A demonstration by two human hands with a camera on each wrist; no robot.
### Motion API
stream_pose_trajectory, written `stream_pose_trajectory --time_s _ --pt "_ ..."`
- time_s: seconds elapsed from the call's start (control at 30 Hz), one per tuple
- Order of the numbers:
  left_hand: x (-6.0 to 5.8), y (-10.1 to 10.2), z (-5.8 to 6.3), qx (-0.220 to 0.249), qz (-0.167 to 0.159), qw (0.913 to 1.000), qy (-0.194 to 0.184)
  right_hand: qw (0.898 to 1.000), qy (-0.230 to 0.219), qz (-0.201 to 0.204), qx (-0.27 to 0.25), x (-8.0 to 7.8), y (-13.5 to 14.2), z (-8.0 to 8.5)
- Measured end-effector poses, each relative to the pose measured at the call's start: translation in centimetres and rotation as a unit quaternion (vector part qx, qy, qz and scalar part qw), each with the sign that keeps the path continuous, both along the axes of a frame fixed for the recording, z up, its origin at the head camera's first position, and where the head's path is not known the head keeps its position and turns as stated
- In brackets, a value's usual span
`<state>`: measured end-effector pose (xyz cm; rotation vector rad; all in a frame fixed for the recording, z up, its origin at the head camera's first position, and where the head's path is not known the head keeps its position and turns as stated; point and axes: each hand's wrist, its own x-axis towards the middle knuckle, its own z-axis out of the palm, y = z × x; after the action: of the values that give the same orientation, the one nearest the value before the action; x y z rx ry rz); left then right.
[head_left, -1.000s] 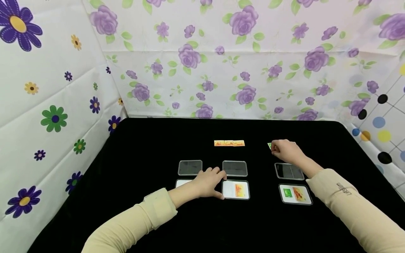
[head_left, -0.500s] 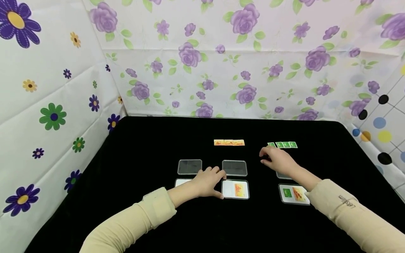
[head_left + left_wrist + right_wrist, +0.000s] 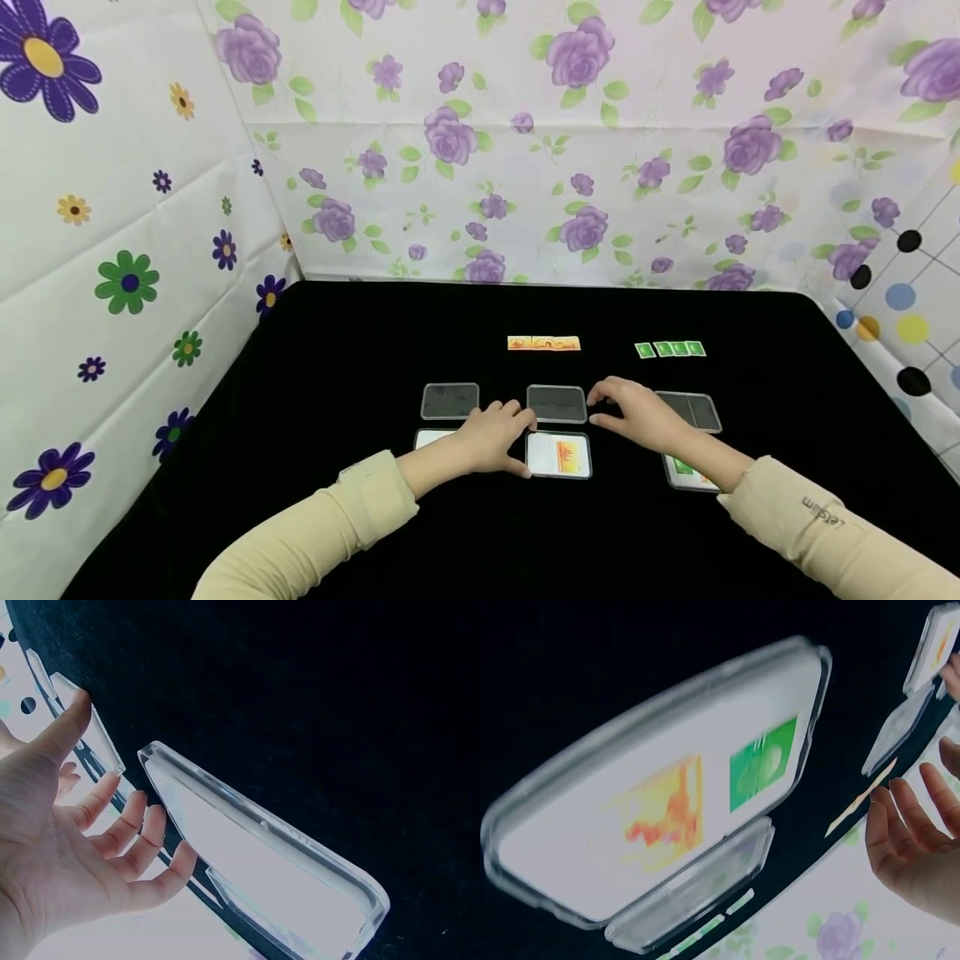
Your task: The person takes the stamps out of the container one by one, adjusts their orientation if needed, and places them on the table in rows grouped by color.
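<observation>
My left hand (image 3: 491, 437) has its fingers spread and bent, thumb and fingertips right at the left edge of the middle clear case (image 3: 542, 455). That case holds a white insert bearing an orange stamp-like card (image 3: 568, 457). Behind it lies a clear lid (image 3: 557, 404). My right hand (image 3: 637, 412) holds nothing; its parted thumb and fingers stand close to the lid's right edge. Under the right forearm sits the right case (image 3: 555, 859), whose white insert carries a green card (image 3: 763, 765) and an orange one (image 3: 664, 817).
A left case (image 3: 433, 435) is partly hidden by the left hand, with a clear lid (image 3: 450, 402) behind it. Another clear lid (image 3: 693, 410) lies behind the right case. Farther back are an orange card strip (image 3: 543, 343) and several green cards (image 3: 678, 349).
My right hand has come away from the green cards, moving left and nearer to the middle lid, uncovering the green cards. The left hand has stayed in place.
</observation>
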<state>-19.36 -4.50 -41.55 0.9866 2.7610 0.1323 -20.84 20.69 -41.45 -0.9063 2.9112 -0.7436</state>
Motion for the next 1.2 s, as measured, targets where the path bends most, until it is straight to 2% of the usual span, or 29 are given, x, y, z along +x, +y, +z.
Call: stream_pose_trajectory --time_s 0.1,0.27,0.53,0.83,1.03,1.2 --pt "0.0 0.0 -0.1 -0.003 0.000 1.0000 0.001 1.000 -0.015 0.011 -0.004 0.5 -0.6 -0.4" --pt "-0.1 0.0 -0.1 -0.005 0.001 1.0000 0.003 0.999 -0.030 0.023 0.022 1.3 -1.6 -0.8" --pt "0.1 0.1 0.0 -0.004 0.000 1.0000 0.003 0.998 -0.015 0.026 0.060 2.1 -2.5 -1.1" --pt "-0.2 0.0 -0.1 -0.012 -0.002 0.9999 0.004 0.995 0.018 0.027 0.099 2.1 -3.0 -1.4" --pt "-0.3 0.0 -0.2 -0.010 -0.002 0.9999 0.001 0.995 0.009 0.017 0.097 1.7 -3.2 -1.3" --pt "-0.3 0.0 -0.3 -0.009 -0.002 1.0000 -0.001 0.996 -0.015 0.006 0.093 1.3 -3.4 -1.2"
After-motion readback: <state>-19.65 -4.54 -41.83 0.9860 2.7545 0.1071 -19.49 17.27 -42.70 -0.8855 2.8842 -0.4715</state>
